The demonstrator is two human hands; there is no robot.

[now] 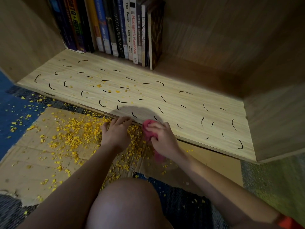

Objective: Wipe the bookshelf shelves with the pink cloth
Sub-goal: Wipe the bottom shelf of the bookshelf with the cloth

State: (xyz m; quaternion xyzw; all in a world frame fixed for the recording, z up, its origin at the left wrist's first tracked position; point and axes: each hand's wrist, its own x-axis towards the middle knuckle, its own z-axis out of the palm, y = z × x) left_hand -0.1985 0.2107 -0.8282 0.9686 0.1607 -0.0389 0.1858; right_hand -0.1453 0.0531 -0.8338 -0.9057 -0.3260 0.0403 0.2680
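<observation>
The bottom bookshelf shelf (181,103) is pale wood, covered with short black curved marks and a few yellow crumbs near its middle. My right hand (162,138) grips the bunched pink cloth (147,128) at the shelf's front edge; a tail of the cloth hangs below my wrist. Just left of it, my left hand (116,133) lies over the crumb-covered cardboard, its fingertips touching the shelf's front edge and its fingers loosely bent with nothing in them.
A row of upright books (115,28) stands at the back left of the shelf. Flattened cardboard (33,154) strewn with yellow crumbs (74,136) lies on the carpet in front. The shelf's wooden side walls close in left and right. My knee (125,204) is below.
</observation>
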